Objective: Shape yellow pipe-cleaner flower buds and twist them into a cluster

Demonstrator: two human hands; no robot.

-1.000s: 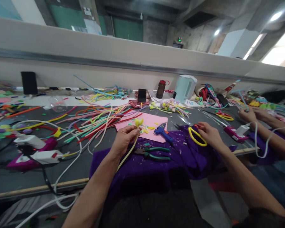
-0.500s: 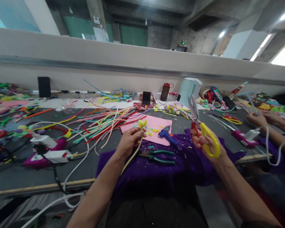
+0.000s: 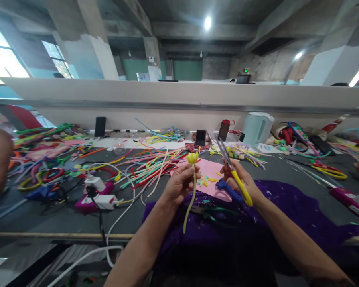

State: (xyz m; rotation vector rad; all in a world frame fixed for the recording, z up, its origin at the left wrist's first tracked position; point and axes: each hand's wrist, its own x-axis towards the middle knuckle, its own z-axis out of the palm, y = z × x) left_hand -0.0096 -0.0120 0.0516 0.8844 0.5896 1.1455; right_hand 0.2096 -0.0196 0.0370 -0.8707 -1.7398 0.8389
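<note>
Left hand [image 3: 179,184]: fingers closed on yellow pipe-cleaner flower [image 3: 192,158], stem upright, bloom at 12 o'clock of the fist, tail hanging to 6. Right hand [image 3: 241,182] just beside, at 3 o'clock: fingers gripping yellow-handled scissors [image 3: 231,169], blades pointing to 11 o'clock. Both above purple cloth [image 3: 287,207] on table [image 3: 32,217].

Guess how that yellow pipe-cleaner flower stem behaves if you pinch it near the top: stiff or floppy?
Probably bendy, yet it keeps its shape: the yellow pipe-cleaner flower stands upright above the left hand, while its stem below hangs in a gentle curve. Likely very light, as a fingertip pinch carries it. Its fuzzy surface should resist slipping.
</note>
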